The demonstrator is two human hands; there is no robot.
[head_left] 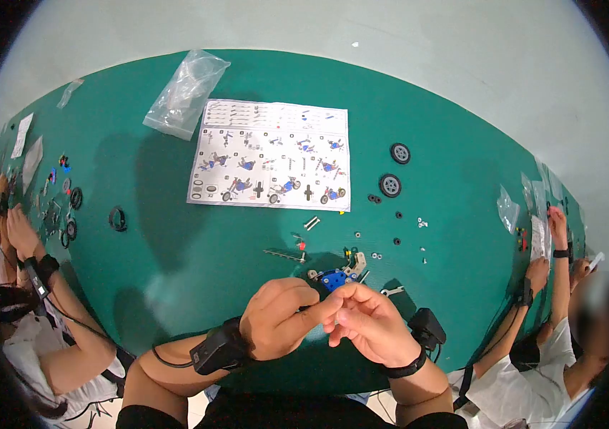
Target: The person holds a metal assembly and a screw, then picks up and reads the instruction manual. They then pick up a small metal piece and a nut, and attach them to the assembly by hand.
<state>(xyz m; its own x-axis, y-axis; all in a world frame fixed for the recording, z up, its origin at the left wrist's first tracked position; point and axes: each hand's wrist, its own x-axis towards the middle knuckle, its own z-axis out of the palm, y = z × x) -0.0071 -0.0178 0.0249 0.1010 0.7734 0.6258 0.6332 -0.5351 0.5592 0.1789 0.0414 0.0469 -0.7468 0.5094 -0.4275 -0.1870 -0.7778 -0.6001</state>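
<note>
My left hand (279, 318) and my right hand (372, 327) meet close to the table's near edge, fingertips pinched together. Whatever lies between the fingers is hidden or too small to name. Just beyond them sits a partly built toy model with a blue perforated plate (334, 279) and a beige bracket (356, 264), its near side covered by my hands. Left of it lies a thin metal perforated strip (286, 255) with a small red part (301, 245) beside it. A pale short strip (392, 291) lies by my right hand.
A printed instruction sheet (269, 154) lies ahead, beside a clear plastic bag (186, 93). To the right are two wheels (390, 185), small black rings (374, 199) and tiny nuts (422, 223). A metal cylinder (312, 223) lies centrally. Other people work at both sides.
</note>
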